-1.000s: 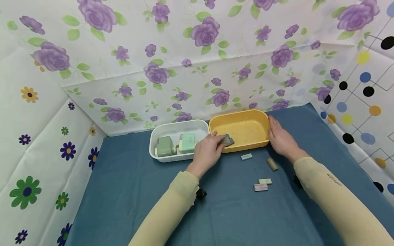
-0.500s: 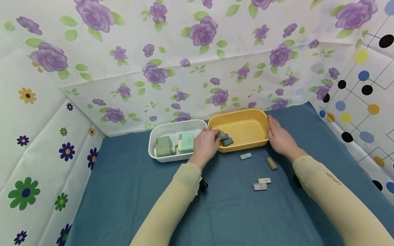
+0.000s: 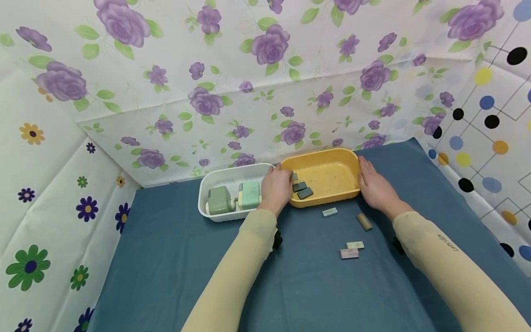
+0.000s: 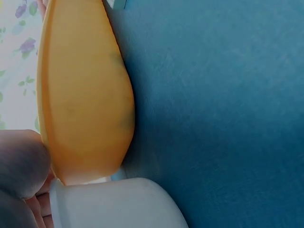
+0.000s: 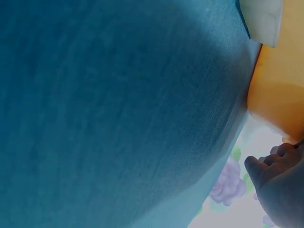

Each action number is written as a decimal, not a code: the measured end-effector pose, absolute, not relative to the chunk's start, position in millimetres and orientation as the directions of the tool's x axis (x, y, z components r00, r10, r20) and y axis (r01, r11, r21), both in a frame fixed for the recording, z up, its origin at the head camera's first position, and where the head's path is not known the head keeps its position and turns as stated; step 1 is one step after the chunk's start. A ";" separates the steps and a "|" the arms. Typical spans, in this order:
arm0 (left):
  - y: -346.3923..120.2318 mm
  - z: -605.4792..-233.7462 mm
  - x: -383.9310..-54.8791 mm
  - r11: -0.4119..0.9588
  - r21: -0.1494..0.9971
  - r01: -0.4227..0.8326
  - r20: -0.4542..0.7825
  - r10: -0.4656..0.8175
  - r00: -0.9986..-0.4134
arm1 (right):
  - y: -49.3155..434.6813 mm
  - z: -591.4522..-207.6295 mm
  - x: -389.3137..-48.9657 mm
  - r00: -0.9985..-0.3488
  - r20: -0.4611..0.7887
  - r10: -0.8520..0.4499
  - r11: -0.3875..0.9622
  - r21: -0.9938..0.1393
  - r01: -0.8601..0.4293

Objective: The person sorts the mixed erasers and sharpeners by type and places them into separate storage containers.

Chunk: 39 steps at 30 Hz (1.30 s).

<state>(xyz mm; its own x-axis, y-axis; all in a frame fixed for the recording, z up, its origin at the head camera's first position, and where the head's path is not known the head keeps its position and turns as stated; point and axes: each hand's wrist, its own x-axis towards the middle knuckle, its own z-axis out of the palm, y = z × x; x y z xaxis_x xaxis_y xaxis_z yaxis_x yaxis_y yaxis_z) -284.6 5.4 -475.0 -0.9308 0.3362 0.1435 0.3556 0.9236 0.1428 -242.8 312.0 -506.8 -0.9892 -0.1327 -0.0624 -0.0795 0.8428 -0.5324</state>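
Note:
A yellow tray (image 3: 336,171) stands at the back of the table. Several small dark grey-green blocks (image 3: 305,192) lie in its left end. My left hand (image 3: 277,186) is at that end, by the rim, beside the white tray (image 3: 232,216); most of its fingers are hidden in the head view. One grey-green block (image 3: 294,176) shows right beside these fingers; whether they still pinch it is unclear. My right hand (image 3: 375,186) lies with straight fingers along the outside of the yellow tray's right end.
Two boxy green devices (image 3: 220,201) with cream parts lie in the white tray. On the blue cloth before the yellow tray are a pale block (image 3: 330,212), a brown block (image 3: 364,222), a whitish block (image 3: 355,245) and a pinkish block (image 3: 349,253). Patterned sheets hang behind and at both sides.
My left hand has moved from inside the yellow tray's left end back to its left rim, and more dark blocks now show there. The right hand has stayed against the right end.

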 end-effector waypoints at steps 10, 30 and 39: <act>13.6 -469.3 -295.0 0.941 0.138 0.309 0.049 0.305 -0.951 | 312.3 -506.2 -241.5 -0.991 -0.063 -0.120 0.842 -0.534 -0.068; 27.3 -479.4 -293.4 0.959 0.008 0.282 0.076 0.281 -0.957 | 309.9 -506.3 -240.3 -0.991 -0.062 -0.115 0.845 -0.531 -0.065; 28.6 -483.0 -295.5 0.957 0.017 0.288 0.122 0.284 -0.951 | 311.2 -506.2 -241.3 -0.992 -0.056 -0.115 0.844 -0.532 -0.067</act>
